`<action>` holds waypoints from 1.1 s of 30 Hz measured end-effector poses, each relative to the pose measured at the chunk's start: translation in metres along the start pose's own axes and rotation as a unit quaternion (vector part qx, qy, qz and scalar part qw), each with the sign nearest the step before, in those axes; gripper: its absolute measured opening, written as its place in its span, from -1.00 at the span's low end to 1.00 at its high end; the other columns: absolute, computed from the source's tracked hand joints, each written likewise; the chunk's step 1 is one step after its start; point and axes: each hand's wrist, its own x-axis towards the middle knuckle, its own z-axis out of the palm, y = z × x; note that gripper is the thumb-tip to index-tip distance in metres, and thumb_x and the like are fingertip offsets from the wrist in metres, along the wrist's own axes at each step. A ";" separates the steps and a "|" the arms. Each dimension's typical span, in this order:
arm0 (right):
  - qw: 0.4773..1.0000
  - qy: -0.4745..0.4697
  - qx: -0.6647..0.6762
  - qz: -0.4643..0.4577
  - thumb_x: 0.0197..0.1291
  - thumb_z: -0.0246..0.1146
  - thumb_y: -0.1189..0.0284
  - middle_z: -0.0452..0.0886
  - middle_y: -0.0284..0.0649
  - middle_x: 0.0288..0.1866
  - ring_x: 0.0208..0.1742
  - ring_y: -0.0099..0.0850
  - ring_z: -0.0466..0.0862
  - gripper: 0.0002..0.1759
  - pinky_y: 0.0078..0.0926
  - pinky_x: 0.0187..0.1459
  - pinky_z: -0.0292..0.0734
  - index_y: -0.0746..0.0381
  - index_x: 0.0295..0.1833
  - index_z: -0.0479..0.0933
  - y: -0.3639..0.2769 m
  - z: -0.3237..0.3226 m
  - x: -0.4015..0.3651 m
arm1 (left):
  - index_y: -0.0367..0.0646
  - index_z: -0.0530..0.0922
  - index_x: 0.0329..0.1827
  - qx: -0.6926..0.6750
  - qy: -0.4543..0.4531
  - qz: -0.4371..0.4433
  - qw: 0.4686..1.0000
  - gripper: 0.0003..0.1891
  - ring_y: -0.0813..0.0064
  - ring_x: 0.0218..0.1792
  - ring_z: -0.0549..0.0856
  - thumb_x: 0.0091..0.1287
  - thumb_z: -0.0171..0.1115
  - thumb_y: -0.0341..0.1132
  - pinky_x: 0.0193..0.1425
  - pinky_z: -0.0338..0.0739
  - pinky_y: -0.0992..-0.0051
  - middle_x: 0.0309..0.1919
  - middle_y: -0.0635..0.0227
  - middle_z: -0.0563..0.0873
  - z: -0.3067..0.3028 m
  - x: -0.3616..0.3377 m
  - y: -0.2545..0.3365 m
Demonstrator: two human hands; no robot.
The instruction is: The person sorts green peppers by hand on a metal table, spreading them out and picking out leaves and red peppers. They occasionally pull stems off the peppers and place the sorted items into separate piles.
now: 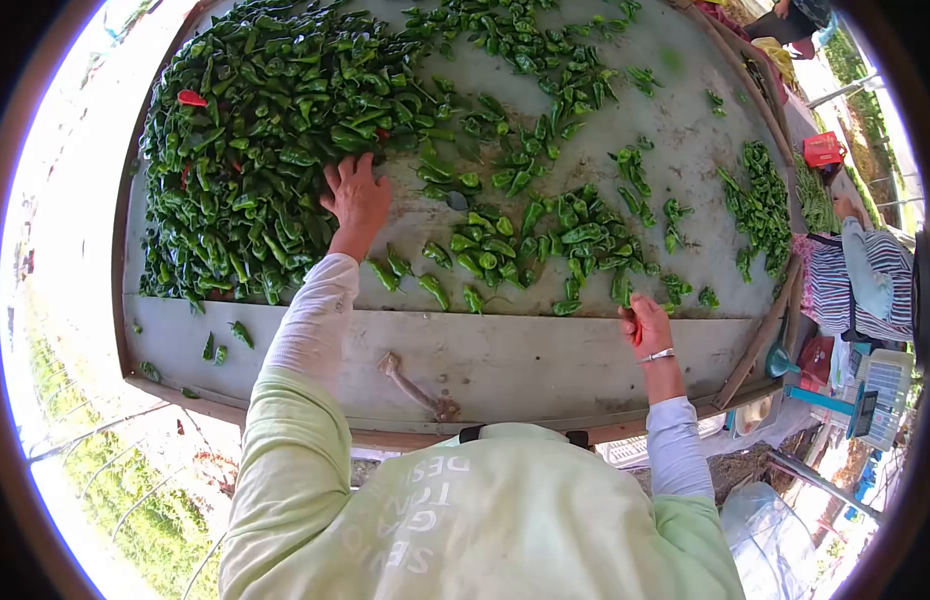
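A large heap of green peppers point(255, 150) covers the left side of a grey metal-topped table, with a few red ones, such as a red pepper point(192, 98), among them. At the heap's right edge rests my left hand point(357, 205), its fingers spread and touching peppers, gripping none. Near the front seam of the tabletop, my right hand point(647, 328) has its fingers curled in a pinch, with a green pepper point(622, 288) at the fingertips. Between my hands lies a looser cluster of green peppers point(490, 248).
Wooden edging point(740, 365) borders the tabletop point(545, 365). A smaller pepper pile point(760, 205) lies at the far right, near a person in a striped garment point(880, 285). Beyond the edge are a red box point(823, 150) and a blue-framed scale point(835, 400).
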 end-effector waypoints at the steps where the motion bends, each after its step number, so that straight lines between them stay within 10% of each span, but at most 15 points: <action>1: 0.998 0.027 0.051 0.000 0.19 0.23 0.25 0.60 -0.32 -0.40 -0.65 -0.68 0.39 -0.81 -0.73 -0.71 0.14 0.14 -0.24 0.49 0.007 -0.010 -0.002 | 0.11 0.43 0.16 0.006 -0.001 -0.001 1.000 -0.53 0.07 0.39 0.05 0.12 0.19 -0.22 0.22 0.06 -0.23 0.26 0.33 0.30 -0.006 -0.009 0.002; 7: 0.974 0.031 0.223 -0.026 0.22 0.20 0.23 0.63 -0.34 -0.36 -0.63 -0.65 0.38 -0.80 -0.71 -0.66 0.19 0.11 -0.18 0.49 0.023 -0.028 -0.014 | 0.12 0.62 -0.21 -0.163 0.010 0.167 0.972 -0.78 0.26 0.06 0.48 0.03 0.27 -0.28 0.01 0.36 0.08 -0.16 0.48 0.61 0.005 -0.056 0.036; 19: 0.960 0.081 -0.226 -0.142 0.10 0.23 0.48 0.56 -0.37 -0.43 -0.62 -0.70 0.38 -0.78 -0.70 -0.62 0.26 0.23 -0.11 0.55 0.101 -0.002 -0.054 | -0.04 0.63 -0.12 -0.165 -0.109 0.227 0.954 -0.71 0.10 -0.09 0.57 0.04 0.24 -0.42 -0.03 0.48 0.24 -0.14 0.17 0.56 0.027 -0.058 0.087; 33: 0.897 0.133 -0.312 -0.285 -0.03 0.20 0.55 0.55 -0.29 -0.45 -0.45 -0.54 0.50 -0.79 -0.56 -0.34 0.44 0.25 -0.20 0.55 0.105 0.008 -0.063 | -0.12 0.63 -0.24 -0.132 -0.082 0.197 0.968 -0.83 0.12 -0.23 0.61 0.09 0.21 -0.39 -0.13 0.49 0.29 -0.29 0.13 0.60 0.035 -0.047 0.088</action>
